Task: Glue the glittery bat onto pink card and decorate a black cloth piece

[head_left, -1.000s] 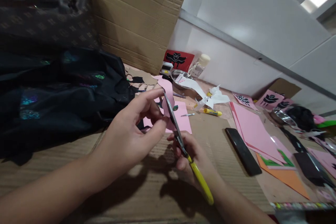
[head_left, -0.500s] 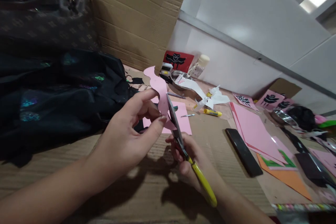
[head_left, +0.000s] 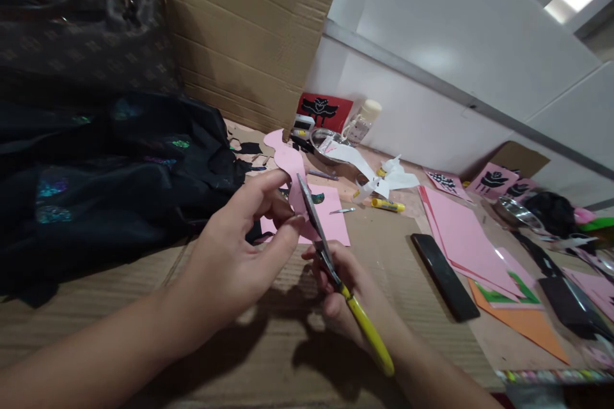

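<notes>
My left hand [head_left: 249,236] pinches a wavy-edged strip of pink paper [head_left: 289,163] between thumb and fingers, holding it above the cardboard. Its upper end curls away from me. My right hand [head_left: 343,281] is closed round scissors [head_left: 367,332] with yellow handles; most of the grip is hidden behind them. The grey blades lie against the right edge of the pink strip, close to my left thumb. Beneath the strip lies a pink sheet [head_left: 336,227] with dark glittery pieces on it.
A black phone [head_left: 444,278] and stacked pink sheets [head_left: 467,236] lie to the right. Black glittery fabric [head_left: 119,172] and a brown handbag [head_left: 86,45] fill the left. Behind are a glue stick [head_left: 387,205], a metal bowl [head_left: 326,144], white scraps and a cardboard panel [head_left: 249,25].
The pink strip has tipped slightly downward, and the scissor tips have shifted a little left across it. Both hands keep nearly the same place.
</notes>
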Motion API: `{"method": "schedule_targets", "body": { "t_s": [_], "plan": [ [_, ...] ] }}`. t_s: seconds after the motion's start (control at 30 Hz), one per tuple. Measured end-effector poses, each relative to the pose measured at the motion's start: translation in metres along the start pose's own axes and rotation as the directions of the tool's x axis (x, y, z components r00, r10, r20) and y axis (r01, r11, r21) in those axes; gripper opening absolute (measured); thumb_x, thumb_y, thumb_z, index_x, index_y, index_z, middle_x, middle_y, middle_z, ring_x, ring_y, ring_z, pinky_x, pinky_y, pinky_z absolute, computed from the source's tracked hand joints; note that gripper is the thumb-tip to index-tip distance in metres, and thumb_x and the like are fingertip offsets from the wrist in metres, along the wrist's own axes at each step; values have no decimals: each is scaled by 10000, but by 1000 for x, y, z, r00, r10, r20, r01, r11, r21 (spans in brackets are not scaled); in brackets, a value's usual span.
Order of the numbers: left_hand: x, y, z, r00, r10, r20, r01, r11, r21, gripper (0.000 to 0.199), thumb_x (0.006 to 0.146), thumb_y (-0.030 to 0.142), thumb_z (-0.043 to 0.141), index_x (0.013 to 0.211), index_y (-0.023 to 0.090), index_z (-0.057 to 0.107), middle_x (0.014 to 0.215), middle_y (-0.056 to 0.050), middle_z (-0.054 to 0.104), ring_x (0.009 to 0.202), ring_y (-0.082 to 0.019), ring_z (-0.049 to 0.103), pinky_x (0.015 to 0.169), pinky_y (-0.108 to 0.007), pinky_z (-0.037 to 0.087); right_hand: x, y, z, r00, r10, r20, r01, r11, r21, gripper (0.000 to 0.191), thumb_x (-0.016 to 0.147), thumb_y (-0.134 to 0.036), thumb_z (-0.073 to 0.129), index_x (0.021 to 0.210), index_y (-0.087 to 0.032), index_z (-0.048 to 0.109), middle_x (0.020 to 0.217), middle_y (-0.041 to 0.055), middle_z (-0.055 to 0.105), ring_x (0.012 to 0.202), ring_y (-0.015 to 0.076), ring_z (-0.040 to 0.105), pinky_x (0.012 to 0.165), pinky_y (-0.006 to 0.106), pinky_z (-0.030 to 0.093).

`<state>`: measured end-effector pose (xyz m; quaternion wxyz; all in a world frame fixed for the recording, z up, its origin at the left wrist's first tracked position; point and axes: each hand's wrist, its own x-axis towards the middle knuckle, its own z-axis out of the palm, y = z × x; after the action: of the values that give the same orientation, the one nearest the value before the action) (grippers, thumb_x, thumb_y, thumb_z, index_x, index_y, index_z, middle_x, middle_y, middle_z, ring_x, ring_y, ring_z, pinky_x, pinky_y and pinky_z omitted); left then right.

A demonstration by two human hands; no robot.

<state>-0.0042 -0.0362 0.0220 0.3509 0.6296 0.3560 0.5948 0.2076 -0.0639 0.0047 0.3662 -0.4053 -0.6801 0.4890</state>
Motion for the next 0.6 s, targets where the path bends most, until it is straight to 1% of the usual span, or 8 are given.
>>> {"method": "schedule_targets", "body": {
  "t_s": [0.13,0.23,0.33,0.5,0.6],
  "plan": [
    [1,2,2,1000,-5,-1,5,1000,-7,366,953,120,641,1282,268,580,969,56,738,861,-128,741,850,-270,590,0,1,0,1000,-6,-13,6,1000,-10,644,859,-793,740,1220,-263,680,864,-26,525,727,142,435,703,275,426],
    [1,2,3,1000,-18,-2,18,1000,-21,367,955,132,647,1290,266,581,987,50,741,880,-124,747,863,-257,589,-2,4,2,1000,-18,-18,18,1000,20,622,861,-771,758,1218,-267,681,887,-22,543,731,139,432,680,266,408],
    [0,3,4,1000,-27,0,27,999,-21,371,961,135,640,1301,273,584,963,56,741,862,-115,746,850,-239,586,-3,6,4,999,-34,-33,36,998,47,589,875,-737,772,1234,-278,685,911,-21,560,728,134,428,665,261,392],
    [-1,6,5,1000,-28,-13,28,999,-31,346,952,135,637,1272,260,601,945,52,736,832,-111,749,821,-223,605,-3,6,5,998,-44,-49,44,999,5,595,873,-759,755,1211,-273,692,834,-37,522,695,134,422,636,267,373],
    [-1,5,6,999,-45,-27,44,999,-32,333,949,144,636,1266,243,607,964,39,740,825,-111,752,817,-225,615,-3,7,5,997,-48,-68,46,999,-26,600,866,-765,759,1195,-268,692,825,-36,526,700,140,436,623,269,364]
  ]
}}
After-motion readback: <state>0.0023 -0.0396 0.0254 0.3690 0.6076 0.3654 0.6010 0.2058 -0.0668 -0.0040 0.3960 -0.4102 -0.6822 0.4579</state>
